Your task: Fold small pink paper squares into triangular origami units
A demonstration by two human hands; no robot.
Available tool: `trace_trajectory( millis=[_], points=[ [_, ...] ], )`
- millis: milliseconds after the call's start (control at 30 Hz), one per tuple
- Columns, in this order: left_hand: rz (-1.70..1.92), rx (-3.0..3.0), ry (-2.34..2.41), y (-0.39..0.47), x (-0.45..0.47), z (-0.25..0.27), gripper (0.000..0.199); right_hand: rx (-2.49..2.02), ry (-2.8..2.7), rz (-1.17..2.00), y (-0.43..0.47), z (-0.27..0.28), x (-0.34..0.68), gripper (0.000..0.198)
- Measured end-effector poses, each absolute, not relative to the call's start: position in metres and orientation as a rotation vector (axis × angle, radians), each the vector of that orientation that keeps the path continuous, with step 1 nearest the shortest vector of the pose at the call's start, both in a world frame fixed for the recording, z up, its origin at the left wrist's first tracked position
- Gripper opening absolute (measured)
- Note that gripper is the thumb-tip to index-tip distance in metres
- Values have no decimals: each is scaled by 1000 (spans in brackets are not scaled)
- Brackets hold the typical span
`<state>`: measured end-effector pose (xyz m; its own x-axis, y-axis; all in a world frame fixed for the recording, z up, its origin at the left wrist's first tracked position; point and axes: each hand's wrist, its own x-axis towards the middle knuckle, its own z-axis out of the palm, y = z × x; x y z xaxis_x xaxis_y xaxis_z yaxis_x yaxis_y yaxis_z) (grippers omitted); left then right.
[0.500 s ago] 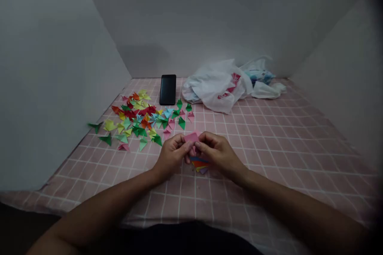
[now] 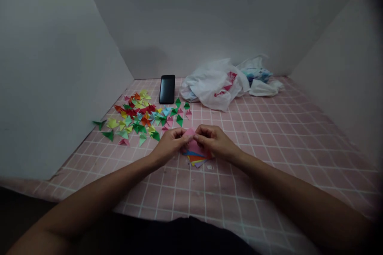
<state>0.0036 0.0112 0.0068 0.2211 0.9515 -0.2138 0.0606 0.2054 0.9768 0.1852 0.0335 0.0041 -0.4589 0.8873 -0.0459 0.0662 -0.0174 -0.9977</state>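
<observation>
A small pink paper [image 2: 189, 132] is pinched between my two hands, close to the middle of the view. My left hand [image 2: 170, 143] has thumb and fingers closed on its left side. On its right side, my right hand [image 2: 216, 142] grips the edge with thumb and curled fingers. Just below, a fanned stack of coloured paper sheets [image 2: 196, 160] lies on the cloth, with pink, blue, orange, yellow and purple showing. The hands partly cover the stack. Left of my hands are spread many small folded paper pieces [image 2: 139, 127] in green, yellow, red, orange, blue and pink.
A black phone [image 2: 166, 89] lies at the back, behind the folded pieces. Right of it sit a crumpled white plastic bag [image 2: 209, 83] with red print and a blue-and-white bundle [image 2: 257, 75]. A pink checked cloth [image 2: 269, 139] covers the surface, with pale walls around three sides.
Both hands and the pink paper have shifted slightly left and up in the view. More of the stack below shows. The view itself has tilted a little.
</observation>
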Motion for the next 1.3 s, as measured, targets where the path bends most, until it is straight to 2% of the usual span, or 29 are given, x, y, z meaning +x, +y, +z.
trace_trajectory(
  millis=[200,500,733,833,1300],
  points=[
    [1024,1059,1185,11,10,16,35,-931,-1485,1483,32,5,182,25],
    [988,1063,1161,8,10,31,34,-897,-1482,1558,27,9,180,18],
    [1092,1086,1144,17,10,20,32,-853,-1363,1395,33,1,177,22],
    [1101,1084,1112,22,13,15,33,-882,-1409,1322,36,0,180,17],
    [1038,1015,1005,45,26,-7,37,-1041,-1353,1237,51,-15,189,12]
  ],
)
